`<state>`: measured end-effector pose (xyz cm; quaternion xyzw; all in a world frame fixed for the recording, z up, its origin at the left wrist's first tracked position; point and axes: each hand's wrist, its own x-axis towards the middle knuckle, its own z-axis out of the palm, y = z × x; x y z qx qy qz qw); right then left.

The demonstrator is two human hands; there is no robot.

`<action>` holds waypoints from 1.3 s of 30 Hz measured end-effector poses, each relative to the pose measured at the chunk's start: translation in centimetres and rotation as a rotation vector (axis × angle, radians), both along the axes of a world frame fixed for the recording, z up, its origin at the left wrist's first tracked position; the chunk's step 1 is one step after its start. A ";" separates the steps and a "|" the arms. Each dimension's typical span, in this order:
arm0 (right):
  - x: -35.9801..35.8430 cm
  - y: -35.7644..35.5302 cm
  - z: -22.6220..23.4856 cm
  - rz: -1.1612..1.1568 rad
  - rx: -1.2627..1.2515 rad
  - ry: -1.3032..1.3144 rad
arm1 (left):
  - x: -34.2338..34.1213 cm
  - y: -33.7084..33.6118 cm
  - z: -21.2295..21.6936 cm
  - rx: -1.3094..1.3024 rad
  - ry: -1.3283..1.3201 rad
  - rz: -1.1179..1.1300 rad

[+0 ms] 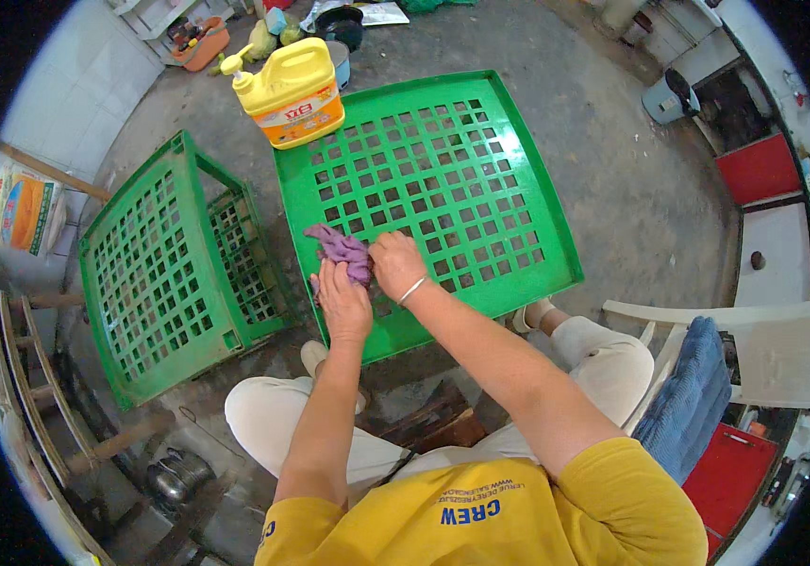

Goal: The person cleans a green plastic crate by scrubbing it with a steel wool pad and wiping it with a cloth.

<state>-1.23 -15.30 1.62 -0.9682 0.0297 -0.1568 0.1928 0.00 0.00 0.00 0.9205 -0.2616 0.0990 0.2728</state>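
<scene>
Lying over a bunched purple cloth (343,250), the left hand (343,304) has its fingers stretched out; the right hand (398,266) is curled at the cloth's right side — whether it grips any fabric, I cannot tell. The cloth sits by the left edge of a green rack (542,208). A yellow bottle (293,92) stands at the far left corner.

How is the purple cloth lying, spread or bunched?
Bunched: the purple cloth is heaped in crumpled folds, with the left hand on it.
</scene>
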 end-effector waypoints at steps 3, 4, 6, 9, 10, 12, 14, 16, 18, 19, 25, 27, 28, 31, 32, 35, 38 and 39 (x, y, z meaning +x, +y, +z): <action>-2.2 -6.0 -1.1 -0.001 -0.161 -0.021 | -1.5 -1.5 -0.2 -0.053 0.014 0.001; -2.5 -8.0 -0.1 -0.087 -0.270 0.153 | -0.6 -0.7 0.1 -0.032 0.006 0.000; -4.7 -13.7 0.8 -0.189 -0.372 0.287 | -0.3 -0.4 0.3 -0.016 -0.001 0.005; -5.0 -15.9 2.4 -0.231 -0.331 0.271 | -0.1 -0.4 0.6 -0.016 -0.003 -0.002; -3.9 -14.6 2.3 -0.177 -0.301 0.178 | -0.1 -0.6 0.5 -0.021 0.002 -0.001; 0.2 -8.3 1.9 -0.123 -0.140 0.025 | -0.1 -0.5 0.5 -0.014 0.004 0.004; 3.1 -2.8 0.3 0.051 -0.103 -0.077 | -0.2 -0.9 0.7 0.009 0.014 -0.002; 4.0 0.5 0.9 0.080 -0.089 0.071 | -0.3 -0.8 1.1 0.043 0.085 0.001; 3.4 -1.7 0.1 0.017 -0.082 0.042 | -0.4 -0.6 0.5 0.047 0.038 0.006; 2.9 -4.2 0.2 0.014 -0.121 0.143 | -0.4 -0.4 0.3 0.041 0.018 0.008; -6.0 -26.0 0.6 -0.519 -0.320 0.290 | -0.7 -0.8 0.2 0.059 -0.023 0.003; -6.3 -26.2 1.2 -0.474 -0.328 0.270 | -0.5 -0.9 0.4 0.080 -0.014 -0.002; -6.0 -25.0 1.3 -0.518 -0.302 0.262 | -0.5 -0.9 0.5 0.080 -0.013 -0.005; -6.1 -20.6 -0.6 -0.587 -0.197 0.232 | -0.5 -0.8 0.6 0.114 -0.022 0.013; -6.1 -18.3 -1.5 -0.600 -0.259 0.201 | -0.5 -1.0 0.5 0.125 -0.027 0.019; -5.7 -11.9 -1.6 -0.280 -0.116 -0.054 | -0.3 -0.5 0.3 0.101 -0.012 0.003; -5.7 -13.2 -0.2 -0.248 -0.166 0.112 | -0.5 -0.5 0.4 0.094 -0.009 0.005; -5.9 -15.4 -0.1 -0.274 -0.189 0.193 | -0.6 -0.6 0.5 0.092 0.000 0.011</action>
